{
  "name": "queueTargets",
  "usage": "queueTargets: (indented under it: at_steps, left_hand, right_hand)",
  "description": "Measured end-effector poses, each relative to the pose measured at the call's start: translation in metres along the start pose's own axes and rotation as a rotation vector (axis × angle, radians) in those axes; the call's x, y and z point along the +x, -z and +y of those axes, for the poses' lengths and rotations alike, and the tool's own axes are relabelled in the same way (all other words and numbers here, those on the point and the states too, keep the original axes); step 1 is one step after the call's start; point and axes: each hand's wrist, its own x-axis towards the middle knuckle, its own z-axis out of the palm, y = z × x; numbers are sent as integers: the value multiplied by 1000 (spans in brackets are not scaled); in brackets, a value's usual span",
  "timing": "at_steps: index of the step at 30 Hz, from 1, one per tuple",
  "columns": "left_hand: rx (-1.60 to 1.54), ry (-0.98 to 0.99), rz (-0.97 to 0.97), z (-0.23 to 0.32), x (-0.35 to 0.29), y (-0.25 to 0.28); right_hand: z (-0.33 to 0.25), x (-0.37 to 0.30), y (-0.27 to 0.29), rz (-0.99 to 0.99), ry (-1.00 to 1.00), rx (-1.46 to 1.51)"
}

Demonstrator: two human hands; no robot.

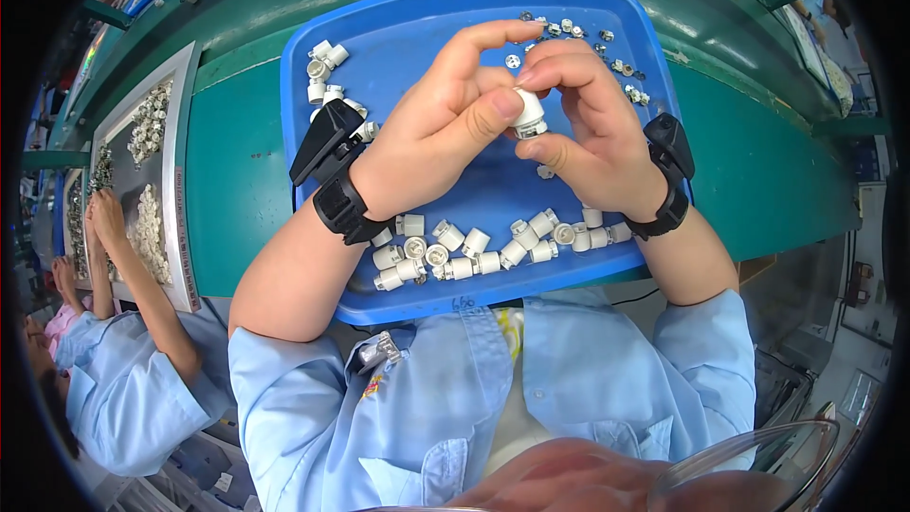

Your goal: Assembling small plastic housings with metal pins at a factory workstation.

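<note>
A white, stepped cylindrical part (529,115), shaped like a small lamp holder, is held tilted above the tray between my hands. The thumb of my left hand (436,123) presses its upper left side; that hand's index finger reaches out above it. My right hand (602,123) pinches the part, index finger at the top and thumb at the narrower lower end. Beneath lies the blue tray (455,300). Similar white cylinders (475,243) are scattered along its near edge, with more white cylinders (317,70) at the far left. Small metal-and-white inserts (637,95) lie at its far right.
The tray stands on a green bench (237,147). Left of it, a metal-framed tray (180,171) holds piles of small white and dark parts. A co-worker's hand (106,218) reaches into that tray. A raised green ledge (256,5) runs behind.
</note>
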Motion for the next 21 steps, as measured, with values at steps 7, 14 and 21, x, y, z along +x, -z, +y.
queueTargets:
  at_steps: [7, 14, 21]
  left_hand:
    - [44, -27, -7, 0, 0, 2]
    - [57, -4, -83, -3, -2, -3]
    - [28, -11, -170, -1, -2, -2]
  right_hand:
    - [-12, 4, 2, 28, 53, -174]
    - [-14, 2, -2, 100, 316, -630]
    - [-17, -3, -4, 126, 363, -683]
